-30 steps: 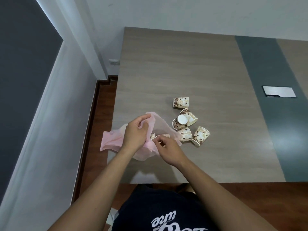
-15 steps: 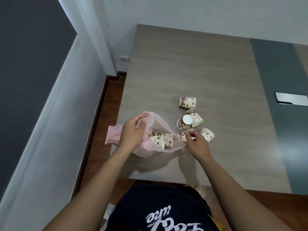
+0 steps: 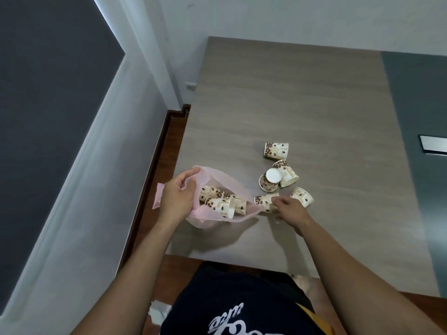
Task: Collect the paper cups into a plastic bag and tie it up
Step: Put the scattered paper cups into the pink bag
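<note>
The left hand (image 3: 177,199) grips the pink plastic bag (image 3: 232,189) open on the counter (image 3: 290,105); the right hand (image 3: 289,210) apparently pinches a fallen paper cup (image 3: 262,200).

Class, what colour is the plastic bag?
Pale, see-through pink; the plastic bag shows in the head view.

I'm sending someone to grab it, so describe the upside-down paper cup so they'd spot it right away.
On the wooden table, look at the loose cluster of bean-patterned paper cups right of the pink plastic bag. The upside-down cup stands in the middle of it, leaning against a tipped cup. It alone shows its plain white base upward; the others lie on their sides.
</note>
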Demonstrator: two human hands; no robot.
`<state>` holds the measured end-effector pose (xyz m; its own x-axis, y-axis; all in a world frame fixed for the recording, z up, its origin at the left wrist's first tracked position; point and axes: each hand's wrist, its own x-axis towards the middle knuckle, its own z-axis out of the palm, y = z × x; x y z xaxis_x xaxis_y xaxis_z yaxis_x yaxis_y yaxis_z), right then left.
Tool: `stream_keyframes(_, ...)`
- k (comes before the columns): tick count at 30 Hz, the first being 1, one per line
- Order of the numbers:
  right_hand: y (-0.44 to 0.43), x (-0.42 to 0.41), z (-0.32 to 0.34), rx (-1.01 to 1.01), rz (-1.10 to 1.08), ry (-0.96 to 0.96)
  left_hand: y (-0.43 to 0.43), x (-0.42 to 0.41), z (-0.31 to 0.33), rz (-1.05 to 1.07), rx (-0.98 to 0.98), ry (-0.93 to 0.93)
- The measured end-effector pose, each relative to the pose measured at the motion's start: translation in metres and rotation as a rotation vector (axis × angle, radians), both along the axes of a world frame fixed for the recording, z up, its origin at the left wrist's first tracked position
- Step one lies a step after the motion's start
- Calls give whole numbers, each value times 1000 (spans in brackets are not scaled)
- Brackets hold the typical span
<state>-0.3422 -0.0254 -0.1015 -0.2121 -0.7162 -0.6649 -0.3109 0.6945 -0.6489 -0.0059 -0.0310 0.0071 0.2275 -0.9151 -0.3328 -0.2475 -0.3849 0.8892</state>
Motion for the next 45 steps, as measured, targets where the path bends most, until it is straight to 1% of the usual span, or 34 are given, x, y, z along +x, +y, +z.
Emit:
stream_keyframes(2, 0, -1, 1, 4, -35, -44, 0, -2, 2, 9, 13, 9)
stream_keyframes(5, -1, -11, 5, -49, -94, -121, -3, -9, 7, 12, 24, 17)
stream_keyframes(7, -2, -19, 11, -91, -181, -191, -6, -14, 13, 0, 19, 17)
stream_keyframes(9, -3, -25, 21, -121, -298, -307, -9, -18, 16, -19, 18, 18)
stream_keyframes(11, -6, -22, 38, -150, -329, -438, -13, -23, 17, -42, 12, 40)
stream_keyframes(14, -11, -3, 64, -122, -215, -600, -20, -31, 19, -48, 16, 85)
stream_keyframes(15, -11, 7, 72, -98, -153, -628, -22, -34, 22, -53, 19, 102)
stream_keyframes(19, -7, 47, 90, -77, 63, -625, -30, -44, 34, -98, 19, 203)
stream_keyframes(22, -6, 75, 94, -76, 154, -549, -38, -47, 47, -135, 10, 264)
stream_keyframes(23, -4, 82, 94, -85, 190, -492, -39, -48, 52, -151, 6, 278)
stream_keyframes(26, 1, 91, 83, -139, 379, -234, -37, -50, 58, -220, -10, 289)
stream_keyframes(28, 4, 91, 76, -177, 446, -163, -34, -51, 60, -256, -37, 246)
stream_keyframes(30, 7, 87, 75, -206, 377, -173, -32, -51, 63, -259, -27, 178)
stream_keyframes(33, 10, 71, 79, -239, 174, -249, -28, -46, 60, -292, 1, 53)
stream_keyframes(36, 4, 43, 84, -269, 35, -259, -24, -38, 51, -314, 5, -38)
stream_keyframes(39, -5, 14, 76, -272, -120, -181, -19, -28, 44, -342, 11, -94)
stream_keyframes(41, -11, -7, 63, -264, -189, -84, -15, -24, 39, -361, 2, -140)
stream_keyframes(44, -14, -38, 36, -217, -159, 93, -10, -23, 38, -373, -10, -169)
stream_keyframes(45, -14, -47, 26, -180, -117, 140, -8, -24, 40, -377, -11, -181)
